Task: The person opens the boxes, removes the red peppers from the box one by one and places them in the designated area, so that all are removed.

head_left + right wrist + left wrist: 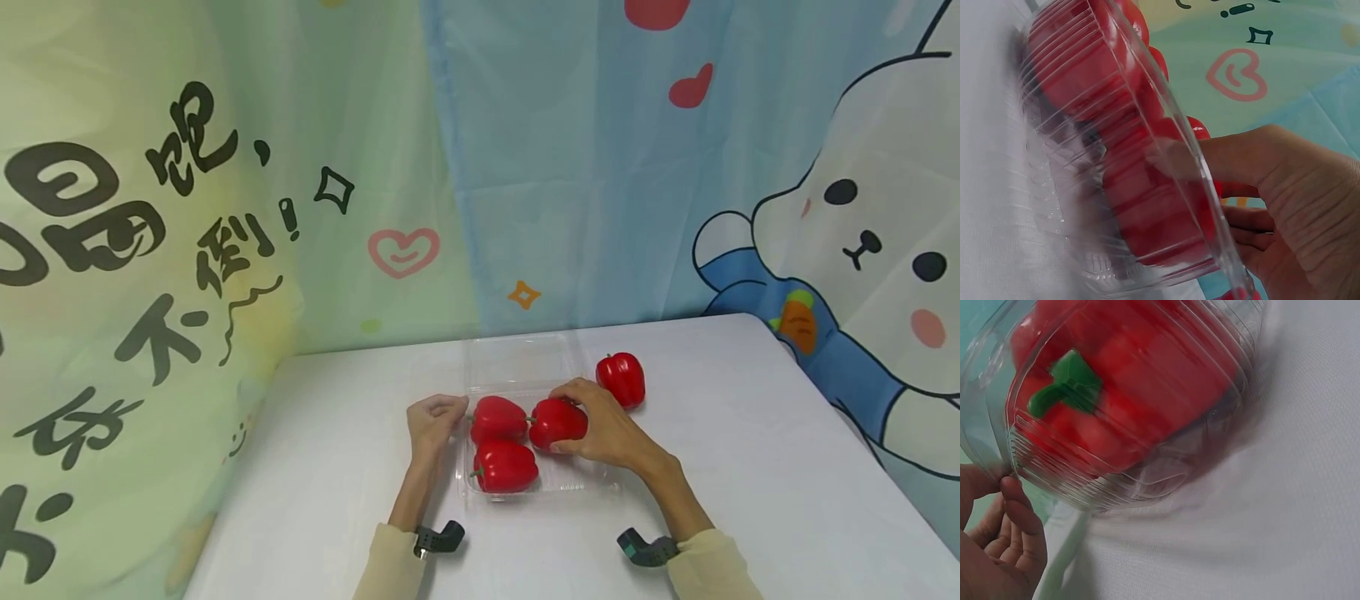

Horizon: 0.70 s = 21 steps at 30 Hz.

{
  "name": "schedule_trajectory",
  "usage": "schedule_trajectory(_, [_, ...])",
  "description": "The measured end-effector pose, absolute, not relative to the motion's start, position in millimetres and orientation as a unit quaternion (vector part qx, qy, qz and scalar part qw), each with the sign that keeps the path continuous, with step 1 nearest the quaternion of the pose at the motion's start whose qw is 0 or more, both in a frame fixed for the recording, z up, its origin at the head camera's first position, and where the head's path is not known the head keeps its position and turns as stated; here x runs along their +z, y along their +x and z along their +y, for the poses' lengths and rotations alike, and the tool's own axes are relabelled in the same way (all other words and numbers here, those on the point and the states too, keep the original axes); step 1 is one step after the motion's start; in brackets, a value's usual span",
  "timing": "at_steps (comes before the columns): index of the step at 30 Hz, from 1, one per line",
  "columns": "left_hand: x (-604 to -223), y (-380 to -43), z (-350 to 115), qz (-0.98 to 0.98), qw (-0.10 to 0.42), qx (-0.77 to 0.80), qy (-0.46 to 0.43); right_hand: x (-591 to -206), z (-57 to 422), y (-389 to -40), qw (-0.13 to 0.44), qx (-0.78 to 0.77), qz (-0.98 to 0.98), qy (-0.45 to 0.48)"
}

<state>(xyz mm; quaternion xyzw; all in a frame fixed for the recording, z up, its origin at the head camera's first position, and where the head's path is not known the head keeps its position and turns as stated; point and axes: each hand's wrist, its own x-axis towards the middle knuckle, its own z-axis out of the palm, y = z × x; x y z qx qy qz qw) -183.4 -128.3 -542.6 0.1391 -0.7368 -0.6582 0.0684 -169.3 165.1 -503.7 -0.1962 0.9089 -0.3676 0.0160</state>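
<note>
A clear plastic clamshell box [570,477] lies on the table with its lid [521,360] folded back. Two red bell peppers sit at its left side, a rear one [498,419] and a front one [506,467]. My right hand [600,423] grips a third red bell pepper [558,423] inside the box, beside the rear one; the right wrist view shows the thumb [1172,156] through the plastic wall. With thumb and fingertips, my left hand [1007,531] pinches the rim of the box at its left side. A green stem [1072,384] shows through the wall there.
Behind my right hand, another red bell pepper [621,380] stands on the white table [337,483], outside the box. A printed curtain [525,167] hangs at the table's back edge. Each wrist wears a dark band with a camera [441,538].
</note>
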Motion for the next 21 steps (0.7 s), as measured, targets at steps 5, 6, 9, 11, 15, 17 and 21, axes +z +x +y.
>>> schedule_trajectory(5, [-543.0, -182.6, -128.9, -0.730, 0.071, -0.666, 0.132, -500.9, 165.7, -166.1, 0.019, -0.370, 0.908, -0.195])
schedule_trajectory(6, [-543.0, -182.6, -128.8, -0.730, 0.071, -0.667, 0.131, -500.9, 165.6, -166.0, 0.017, -0.369, 0.908, -0.196])
schedule_trajectory(9, [-542.9, -182.7, -128.6, -0.732, 0.070, -0.665, 0.131, -502.5, 165.5, -165.8, 0.007, -0.370, 0.908, -0.196])
schedule_trajectory(11, [-543.0, -182.7, -128.7, -0.733, 0.069, -0.664, 0.132, -504.3, 165.1, -166.0, -0.002, -0.373, 0.907, -0.196])
schedule_trajectory(15, [-543.4, -181.8, -128.8, -0.734, 0.071, -0.663, 0.131, -507.3, 164.0, -166.7, -0.020, -0.386, 0.902, -0.192])
schedule_trajectory(17, [-543.6, -181.6, -128.8, -0.734, 0.073, -0.663, 0.130, -508.3, 163.5, -167.3, -0.030, -0.391, 0.900, -0.190])
schedule_trajectory(21, [-543.6, -181.6, -128.7, -0.733, 0.075, -0.664, 0.128, -509.1, 162.6, -168.2, -0.058, -0.402, 0.893, -0.192])
